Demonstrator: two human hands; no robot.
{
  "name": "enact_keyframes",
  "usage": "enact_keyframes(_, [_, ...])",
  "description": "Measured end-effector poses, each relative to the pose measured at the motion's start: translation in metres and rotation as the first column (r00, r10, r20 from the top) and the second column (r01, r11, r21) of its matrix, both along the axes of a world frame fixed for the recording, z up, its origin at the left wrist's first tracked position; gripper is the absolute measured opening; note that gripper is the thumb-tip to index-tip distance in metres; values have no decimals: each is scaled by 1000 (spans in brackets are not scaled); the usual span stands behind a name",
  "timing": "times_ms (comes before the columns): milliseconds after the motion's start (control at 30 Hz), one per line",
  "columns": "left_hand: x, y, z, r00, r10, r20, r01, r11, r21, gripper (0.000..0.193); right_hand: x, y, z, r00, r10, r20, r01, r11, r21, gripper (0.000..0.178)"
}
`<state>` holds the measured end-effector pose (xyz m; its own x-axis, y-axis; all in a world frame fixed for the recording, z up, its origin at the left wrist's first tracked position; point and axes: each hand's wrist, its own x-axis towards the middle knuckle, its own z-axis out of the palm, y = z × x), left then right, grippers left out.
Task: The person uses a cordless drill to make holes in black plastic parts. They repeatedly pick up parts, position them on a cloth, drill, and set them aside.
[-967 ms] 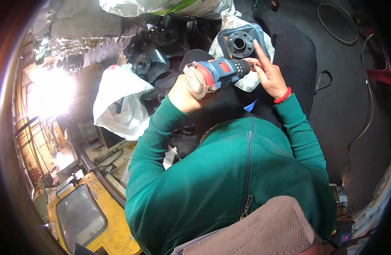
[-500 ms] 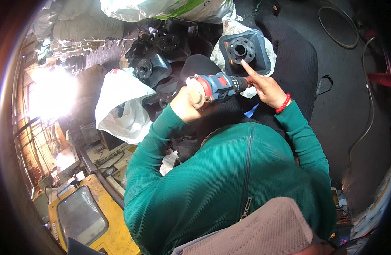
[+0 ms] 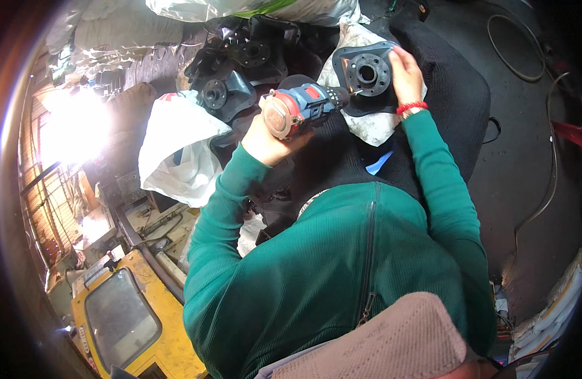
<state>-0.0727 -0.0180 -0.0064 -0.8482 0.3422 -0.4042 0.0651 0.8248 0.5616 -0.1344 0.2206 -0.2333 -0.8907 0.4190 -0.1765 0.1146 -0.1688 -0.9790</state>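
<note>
My left hand (image 3: 260, 142) is wrapped round the grip of a blue and red cordless drill (image 3: 309, 101), held nearly level. Its chuck points right, and the thin bit reaches the lower left of a round flange with several holes. That flange stands up from a dark, square-cornered metal part (image 3: 370, 87), which rests on a whitish cloth (image 3: 372, 129) over my dark-clad leg. With fingers over its upper right edge, my right hand (image 3: 406, 74) grips the metal part. Whether the bit sits inside a hole, I cannot tell.
Similar dark flanged parts (image 3: 231, 95) are heaped at the far left of my legs. Beside them slumps a white plastic bag (image 3: 177, 151). A yellow machine with a window (image 3: 171, 322) stands at lower left. On the right, a cable (image 3: 552, 170) and a thin hoop (image 3: 542, 63) lie on the dark floor.
My right hand has left the drill's chuck end and moved up to the metal part's right edge. The drill has shifted slightly left, its bit now at the flange.
</note>
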Motion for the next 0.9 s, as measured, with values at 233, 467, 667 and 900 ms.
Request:
enact_keyframes(233, [-19, 17, 7, 997, 22, 77, -16, 997, -80, 53, 3, -21, 1, 996, 73, 57, -90, 912, 399, 29])
enact_keyframes(467, [-32, 19, -6, 996, -87, -3, 85, 986, -143, 44, 2, -31, -10, 998, -29, -52, 46, 932, 360, 24])
enact_keyframes(667, [-38, 26, 3, 990, -140, -13, 135, 975, -176, 40, 1, -32, -17, 997, -72, -15, 74, 970, 233, 23])
enact_keyframes(900, [-45, 44, 11, 990, -137, 29, 140, 973, -182, 33, 2, -32, -16, 994, -106, 16, 101, 978, 184, 26])
